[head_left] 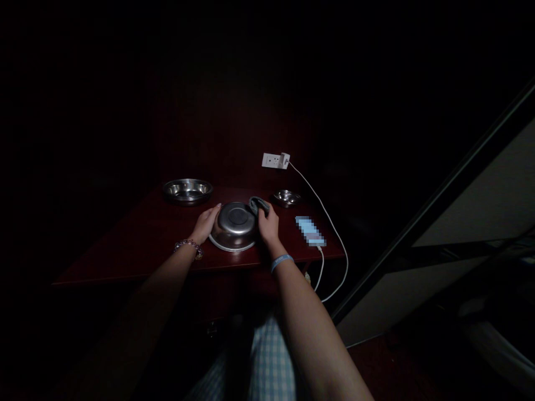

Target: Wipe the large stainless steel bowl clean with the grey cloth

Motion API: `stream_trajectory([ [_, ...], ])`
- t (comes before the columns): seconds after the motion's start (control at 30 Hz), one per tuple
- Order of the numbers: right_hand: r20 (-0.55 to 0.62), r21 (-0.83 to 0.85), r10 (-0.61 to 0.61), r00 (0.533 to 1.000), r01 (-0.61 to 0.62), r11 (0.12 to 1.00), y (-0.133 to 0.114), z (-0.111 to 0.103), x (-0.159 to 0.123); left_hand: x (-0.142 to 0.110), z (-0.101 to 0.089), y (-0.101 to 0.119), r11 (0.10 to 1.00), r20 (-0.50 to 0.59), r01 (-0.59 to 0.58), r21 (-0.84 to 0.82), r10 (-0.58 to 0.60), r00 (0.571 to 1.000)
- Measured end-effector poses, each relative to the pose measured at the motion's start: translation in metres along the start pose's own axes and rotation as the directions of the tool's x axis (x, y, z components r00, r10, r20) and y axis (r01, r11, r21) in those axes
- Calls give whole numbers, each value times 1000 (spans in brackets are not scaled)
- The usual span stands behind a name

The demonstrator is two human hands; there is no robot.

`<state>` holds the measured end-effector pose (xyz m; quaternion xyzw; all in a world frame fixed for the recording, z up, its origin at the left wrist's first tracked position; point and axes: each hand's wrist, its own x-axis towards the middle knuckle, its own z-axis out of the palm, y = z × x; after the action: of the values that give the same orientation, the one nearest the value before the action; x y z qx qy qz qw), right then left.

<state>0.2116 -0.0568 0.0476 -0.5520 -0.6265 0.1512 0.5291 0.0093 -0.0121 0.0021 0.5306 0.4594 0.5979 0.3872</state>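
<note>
A shiny steel bowl (234, 225) rests upside down on the dark red table (137, 245), near its front edge. My left hand (205, 224) lies against the bowl's left side, fingers pressed to its wall. In my right hand (270, 223) is a dark grey-green cloth (259, 204), bunched at the bowl's upper right side. The fingers of the right hand are curled round the cloth, which hides part of them.
A wide steel dish (188, 191) stands at the back left, a small steel bowl (286, 197) at the back right. A phone (310, 230) lies on the right, its white cable (330, 214) running to a wall socket (271, 161). The surroundings are very dark.
</note>
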Motion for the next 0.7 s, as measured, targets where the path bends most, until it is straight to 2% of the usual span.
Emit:
stream_trajectory([
  [0.1,97,-35,32,995,-28,999,-3,-7,-4,1,0,-3,1000,23,19,-6,-19,1000],
  [0.2,262,-94,-21,965,47,994,-11,-12,-12,1,1,-3,999,18,30,-30,-29,999],
  [0.3,353,-135,-96,931,152,979,-17,-13,-17,-1,2,-1,999,-13,14,-33,-14,1000],
  [0.37,365,-163,-105,925,174,971,-19,-13,-18,-2,2,1,1000,-16,1,-21,-2,1000],
  [0.53,316,-279,-30,948,123,952,-19,-9,-16,-2,2,1,1000,-8,1,7,0,1000],
  [0.7,283,-353,-9,959,113,929,-21,-8,-15,-1,2,-1,1000,4,-10,28,10,1000],
])
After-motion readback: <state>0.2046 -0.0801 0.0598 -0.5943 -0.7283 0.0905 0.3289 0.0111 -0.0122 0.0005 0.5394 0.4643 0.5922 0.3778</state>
